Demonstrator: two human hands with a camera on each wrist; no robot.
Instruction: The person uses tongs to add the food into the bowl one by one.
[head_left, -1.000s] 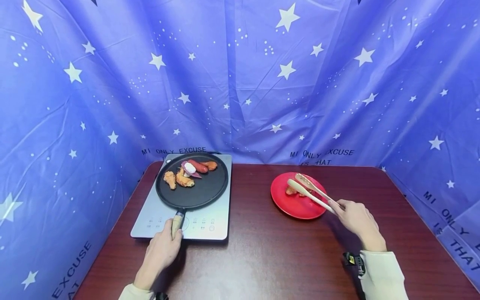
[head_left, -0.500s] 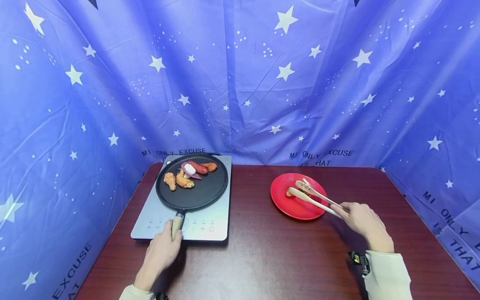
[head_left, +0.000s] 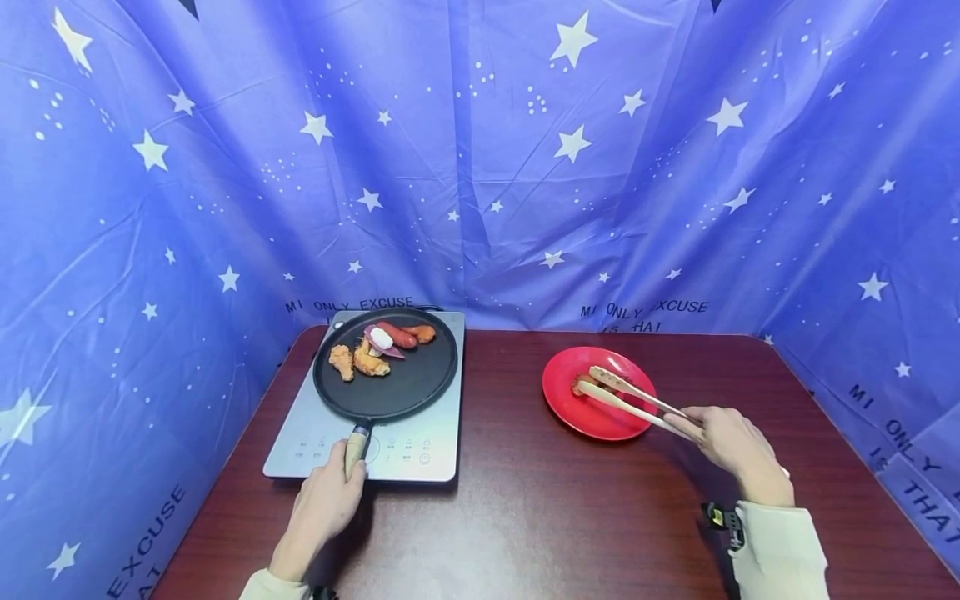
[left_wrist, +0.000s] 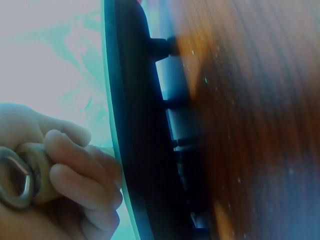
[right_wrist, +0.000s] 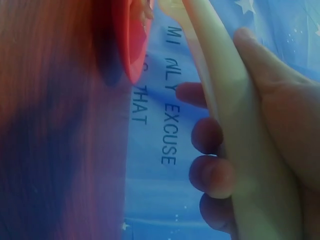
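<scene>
My left hand (head_left: 327, 498) grips the wooden handle (head_left: 356, 450) of a black flat frying pan (head_left: 412, 387), its fingers curled round it in the left wrist view. Fried chicken pieces (head_left: 371, 362), a red sausage (head_left: 397, 335) and a purple-and-white piece (head_left: 381, 338) lie in the pan. At the right, my right hand (head_left: 738, 446) holds pale tongs (head_left: 630, 407), thumb on one arm and fingers round the other. The tongs' tips are over browned food (head_left: 581, 383) on a red plate (head_left: 562, 408); they partly cover it, and I cannot tell whether they pinch it.
A silver induction cooker (head_left: 300, 450) stands under the pan at the table's left. The dark wooden table (head_left: 510, 500) ends at the back against a blue star-patterned curtain (head_left: 517, 208), which also hangs along both sides.
My right hand has drawn slightly back to the right and toward me, and the tongs' tips have lowered a little over the plate. The left hand and pan have stayed put.
</scene>
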